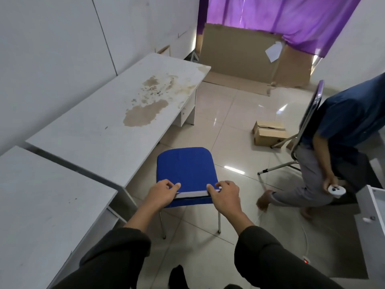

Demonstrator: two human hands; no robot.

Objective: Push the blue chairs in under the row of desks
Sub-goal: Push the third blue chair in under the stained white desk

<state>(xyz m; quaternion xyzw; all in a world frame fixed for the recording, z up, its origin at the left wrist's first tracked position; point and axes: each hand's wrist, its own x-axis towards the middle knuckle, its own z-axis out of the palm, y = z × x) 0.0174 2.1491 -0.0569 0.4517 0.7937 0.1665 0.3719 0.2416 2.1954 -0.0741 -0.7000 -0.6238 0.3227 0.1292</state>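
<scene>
A blue chair point(185, 167) with metal legs stands on the tiled floor just right of the desks, its seat facing away from me. My left hand point(162, 193) and my right hand point(224, 193) both grip the top edge of its backrest, one at each end. A long white desk point(93, 130) with a brown stain runs along the left wall. A second white desk point(41, 205) stands nearer to me, separated from the first by a narrow gap. The chair sits beside the corner of the stained desk, not under it.
A person sits at the right on a purple chair point(312, 113), holding a white controller point(335, 189). A small cardboard box point(268, 133) lies on the floor. Large cardboard sheets point(239, 55) lean under a purple curtain. A white cabinet point(375, 226) stands at the right edge.
</scene>
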